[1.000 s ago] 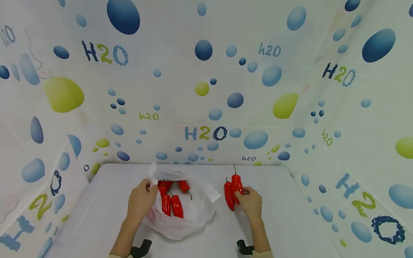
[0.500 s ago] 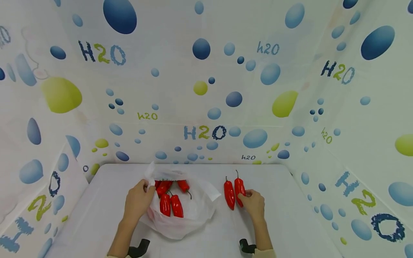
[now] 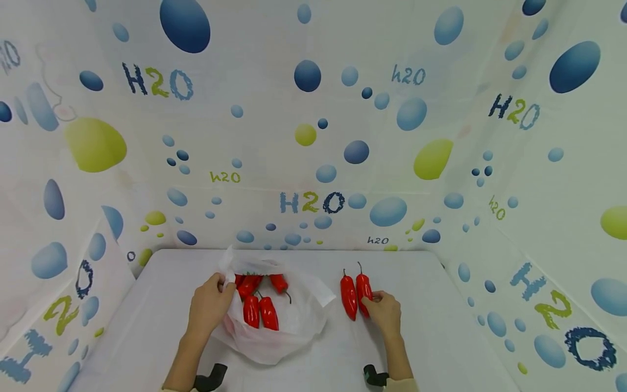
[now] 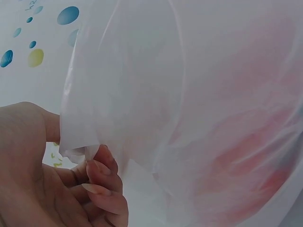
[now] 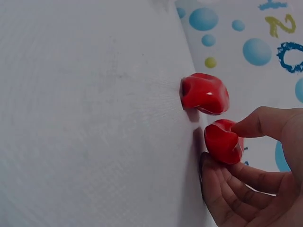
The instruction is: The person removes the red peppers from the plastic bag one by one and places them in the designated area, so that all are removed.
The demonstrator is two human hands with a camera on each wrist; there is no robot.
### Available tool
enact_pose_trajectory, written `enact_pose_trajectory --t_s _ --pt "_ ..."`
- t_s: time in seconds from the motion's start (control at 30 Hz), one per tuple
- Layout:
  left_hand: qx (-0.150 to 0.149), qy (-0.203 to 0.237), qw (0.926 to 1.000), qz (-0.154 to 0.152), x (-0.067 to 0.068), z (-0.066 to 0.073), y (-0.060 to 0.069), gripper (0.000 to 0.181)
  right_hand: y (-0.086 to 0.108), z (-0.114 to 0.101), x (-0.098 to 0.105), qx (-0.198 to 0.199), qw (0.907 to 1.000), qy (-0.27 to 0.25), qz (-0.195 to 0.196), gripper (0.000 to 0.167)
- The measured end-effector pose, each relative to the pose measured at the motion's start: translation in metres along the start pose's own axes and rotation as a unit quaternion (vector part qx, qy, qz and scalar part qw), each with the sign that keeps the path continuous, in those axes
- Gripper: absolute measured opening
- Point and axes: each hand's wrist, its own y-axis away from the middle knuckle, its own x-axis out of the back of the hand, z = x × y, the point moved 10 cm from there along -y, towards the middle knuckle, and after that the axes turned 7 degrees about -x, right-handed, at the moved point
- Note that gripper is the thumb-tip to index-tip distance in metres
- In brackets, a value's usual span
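Note:
On the left, my left hand (image 3: 209, 306) pinches the rim of a thin white plastic bag (image 3: 274, 348); the left wrist view has the bag's edge (image 4: 78, 127) between thumb and curled fingers. Several red peppers (image 3: 268, 313) lie inside the open bag, showing as red blurs through the plastic in the left wrist view. To the right of the bag, my right hand (image 3: 386, 316) grips the lower end of a red pepper (image 3: 363, 286), thumb on one side and fingers on the other (image 5: 224, 142). Another red pepper (image 3: 348, 296) lies just left of it on the table.
The white table (image 3: 303, 375) carries the bag and the peppers. Behind it and at both sides stand white walls (image 3: 264, 136) printed with blue and green dots and lettering. Dark straps (image 3: 211, 378) sit at both wrists.
My right hand has shifted slightly right and toward me with its pepper, which now lies beside the other pepper instead of overlapping it. My left hand moved slightly left with the bag's rim.

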Motion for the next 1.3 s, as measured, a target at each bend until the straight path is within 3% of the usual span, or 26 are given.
enact_pose_trajectory --t_s 0.5,0.8,1.3 --pt "-0.012 -0.001 0.9999 0.012 0.001 0.004 0.001 0.02 0.003 -0.005 -0.002 0.005 0.9999 0.002 -0.014 0.032" --pt "0.003 -0.004 1.0 0.004 0.005 -0.001 0.008 0.023 0.003 0.001 -0.007 -0.001 0.9996 0.01 -0.025 0.035" --pt "0.006 0.0 1.0 0.006 0.013 -0.004 0.016 0.023 0.005 -0.005 -0.003 -0.02 0.9998 0.009 -0.004 0.041"
